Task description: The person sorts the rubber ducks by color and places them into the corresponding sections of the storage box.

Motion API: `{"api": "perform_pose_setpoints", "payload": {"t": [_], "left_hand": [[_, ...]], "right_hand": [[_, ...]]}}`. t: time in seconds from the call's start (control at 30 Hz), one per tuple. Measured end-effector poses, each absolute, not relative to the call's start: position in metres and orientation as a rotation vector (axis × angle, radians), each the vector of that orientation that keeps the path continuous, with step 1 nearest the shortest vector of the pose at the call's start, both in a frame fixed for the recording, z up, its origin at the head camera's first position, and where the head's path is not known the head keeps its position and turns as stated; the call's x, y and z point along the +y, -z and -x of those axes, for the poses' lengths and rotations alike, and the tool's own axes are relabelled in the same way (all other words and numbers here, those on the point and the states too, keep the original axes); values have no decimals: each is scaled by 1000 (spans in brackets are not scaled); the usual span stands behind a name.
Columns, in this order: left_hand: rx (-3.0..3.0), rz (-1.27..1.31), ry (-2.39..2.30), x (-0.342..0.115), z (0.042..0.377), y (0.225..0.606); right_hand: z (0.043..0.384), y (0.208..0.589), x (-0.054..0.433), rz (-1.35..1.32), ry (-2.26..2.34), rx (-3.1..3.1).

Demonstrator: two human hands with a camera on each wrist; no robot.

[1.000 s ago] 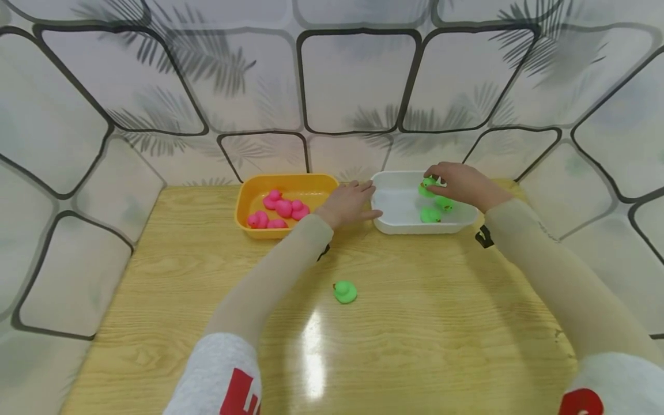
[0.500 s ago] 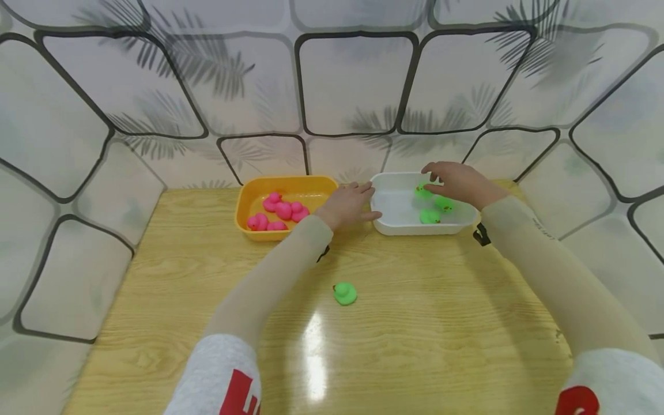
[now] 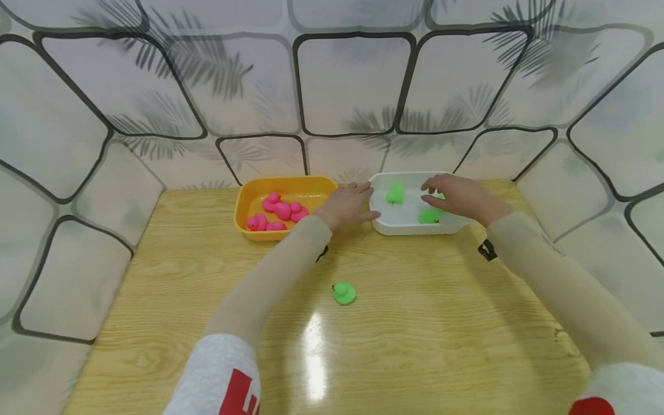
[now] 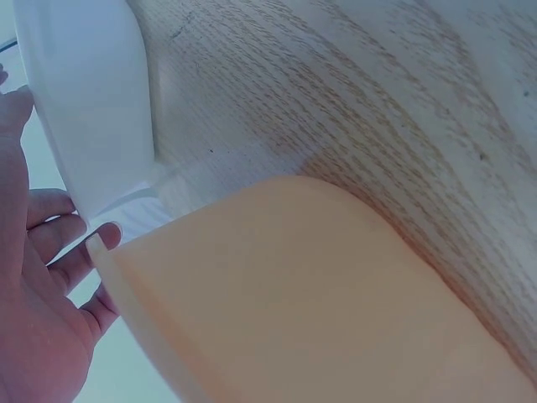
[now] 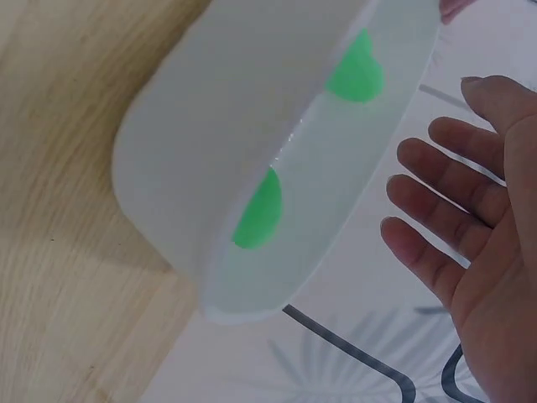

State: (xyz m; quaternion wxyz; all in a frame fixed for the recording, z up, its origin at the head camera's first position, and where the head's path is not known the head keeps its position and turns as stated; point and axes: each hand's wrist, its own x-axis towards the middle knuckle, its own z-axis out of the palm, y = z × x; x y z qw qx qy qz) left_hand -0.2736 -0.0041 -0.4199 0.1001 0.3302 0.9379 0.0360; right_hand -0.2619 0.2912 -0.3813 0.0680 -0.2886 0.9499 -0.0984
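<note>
My left hand (image 3: 346, 204) lies between the orange tray (image 3: 254, 235) and the white tray (image 3: 404, 229), fingers extended at the white tray's left edge. In the left wrist view, my left fingers are close by both tray rims. Over the right part of the white tray, my right hand (image 3: 461, 196) hovers with fingers loosely bent and nothing in them. Inside that tray, one green rubber duck (image 3: 395, 193) is at the left and another green duck (image 3: 428, 216) near the front. A third, behind my right fingers, is mostly hidden.
Several pink rubber ducks (image 3: 282, 211) lie in the orange tray. One more green duck (image 3: 344, 293) sits on the wooden table (image 3: 207, 300), nearer me than the trays. Patterned walls (image 3: 358, 86) stand behind and at both sides.
A green duck that was at my right fingertips has left them and moved leftward inside the white tray. The right hand has dipped slightly; my left hand stays in place.
</note>
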Motion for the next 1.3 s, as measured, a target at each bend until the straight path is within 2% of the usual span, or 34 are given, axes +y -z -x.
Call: {"api": "perform_pose_setpoints", "payload": {"t": [0.63, 1.3], "left_hand": [[2774, -981, -143, -6, 274, 420], [2798, -996, -70, -4, 276, 423]], "right_hand": [[216, 397, 286, 1067, 342, 2886], [158, 411, 238, 1339, 541, 2763]]}}
